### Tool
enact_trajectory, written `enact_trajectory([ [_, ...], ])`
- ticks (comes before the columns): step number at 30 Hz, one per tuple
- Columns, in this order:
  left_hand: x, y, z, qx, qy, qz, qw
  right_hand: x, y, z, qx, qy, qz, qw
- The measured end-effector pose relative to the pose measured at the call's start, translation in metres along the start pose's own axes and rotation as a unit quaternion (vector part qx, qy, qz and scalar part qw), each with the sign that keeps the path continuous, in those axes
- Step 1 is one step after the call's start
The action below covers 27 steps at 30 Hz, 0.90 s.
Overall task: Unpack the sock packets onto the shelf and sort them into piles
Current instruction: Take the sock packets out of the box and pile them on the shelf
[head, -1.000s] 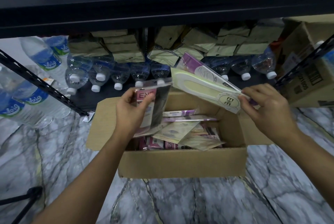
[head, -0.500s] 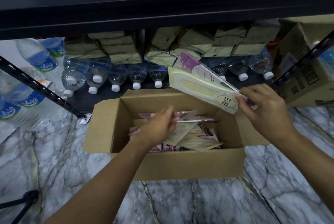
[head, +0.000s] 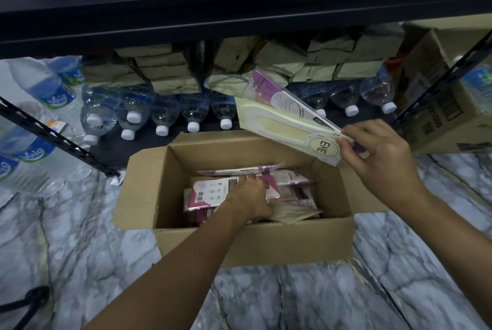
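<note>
An open cardboard box [head: 239, 241] stands on the marble floor and holds several flat sock packets. My left hand [head: 250, 196] reaches down inside it, fingers closed on a pink and white packet [head: 210, 193] lying on top of the heap. My right hand [head: 378, 159] is raised at the box's far right corner. It pinches two long packets fanned out to the upper left: a pale green one [head: 287, 130] marked EVE in front and a purple one [head: 277, 92] behind it.
A dark shelf board [head: 239, 23] spans the top. Beneath it lie a row of water bottles [head: 159, 116] and stacked olive packages [head: 319, 63]. A black slanted brace [head: 53, 138] runs at left, more bottles [head: 32, 164] beside it. A cardboard carton [head: 447, 111] sits at right.
My left hand put down the pink packet it held above the box, then sank into the box and now grips a packet there. The right hand with its two packets has stayed put.
</note>
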<state>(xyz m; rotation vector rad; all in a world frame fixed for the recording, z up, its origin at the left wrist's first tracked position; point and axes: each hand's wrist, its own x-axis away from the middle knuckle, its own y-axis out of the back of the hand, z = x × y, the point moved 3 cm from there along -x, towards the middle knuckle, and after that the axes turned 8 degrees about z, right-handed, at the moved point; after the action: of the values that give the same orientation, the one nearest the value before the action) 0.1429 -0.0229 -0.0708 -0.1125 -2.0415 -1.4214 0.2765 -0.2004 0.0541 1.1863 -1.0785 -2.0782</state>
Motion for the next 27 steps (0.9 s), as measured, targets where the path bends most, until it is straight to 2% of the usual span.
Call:
enact_trajectory([
  [6,0.0,-0.004,-0.002,-0.07,0.023,0.023,0.997,0.004,-0.002,0.001,-0.001,0.014,0.012,1.0],
  [10,0.003,-0.001,0.006,-0.162,0.011,-0.023,0.986,0.008,-0.004,-0.001,0.001,0.017,0.026,1.0],
  [15,0.026,0.022,0.03,-0.161,-0.039,-0.081,0.983,0.001,0.005,0.006,-0.011,0.018,0.033,0.999],
  [19,0.059,0.042,0.049,-0.102,-0.084,-0.089,0.987,-0.01,0.021,0.02,-0.007,0.028,0.021,0.999],
  [24,0.111,0.071,0.062,0.022,-0.163,-0.176,0.971,-0.028,0.05,0.049,-0.011,0.054,-0.006,0.998],
  [27,0.149,0.101,0.067,0.079,-0.184,-0.269,0.942,-0.04,0.069,0.071,-0.006,0.076,-0.013,0.997],
])
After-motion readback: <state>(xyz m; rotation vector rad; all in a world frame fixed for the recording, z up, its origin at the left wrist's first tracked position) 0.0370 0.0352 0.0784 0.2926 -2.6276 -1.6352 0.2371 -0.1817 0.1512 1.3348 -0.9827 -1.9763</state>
